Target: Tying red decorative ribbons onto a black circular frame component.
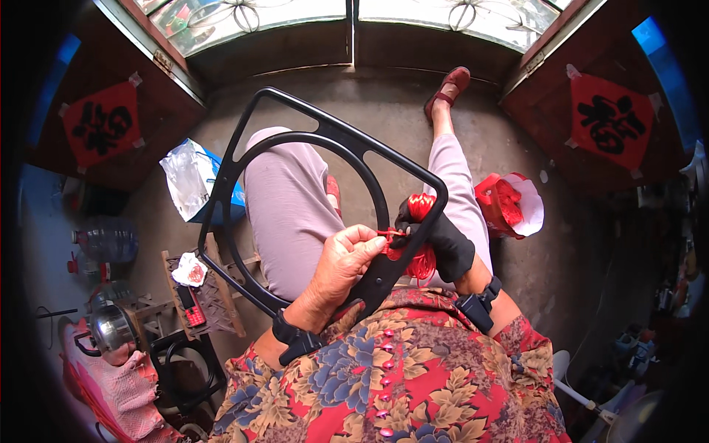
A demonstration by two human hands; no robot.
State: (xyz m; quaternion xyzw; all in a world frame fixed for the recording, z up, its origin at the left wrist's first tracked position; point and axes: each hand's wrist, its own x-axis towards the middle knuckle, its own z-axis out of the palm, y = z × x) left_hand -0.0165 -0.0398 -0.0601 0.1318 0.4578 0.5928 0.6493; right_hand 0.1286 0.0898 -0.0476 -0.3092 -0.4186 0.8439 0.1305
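We find two bags on the floor. The red bag (486, 201), beyond the right knee, holds crumpled red strands; the blue and white bag (235, 201), beside the left leg, has a white plastic bag (185, 176) bulging from its top. At least two clear bottles (111, 244) stand at the far left, near one metal pot (113, 331); we cannot tell what the pot holds.

We count two black frames: one large frame (353, 142) slanting across the lap, its inner ring above the left thigh, and a spare frame (209, 387) at lower left. On the wooden stool (230, 299) we note one red and black phone (193, 314) by the left edge and one white paper (190, 270) near the far left corner.

The bare left hand (343, 262) reaches in with bent wrist, thumb and forefinger pinched together on red cord (422, 264) at the large frame's right edge. The right hand (449, 244), in a black glove, curls inward at that same edge, fingers closed about the cord, whose loops show above and below the bar. Each wrist carries one black strap (295, 338).
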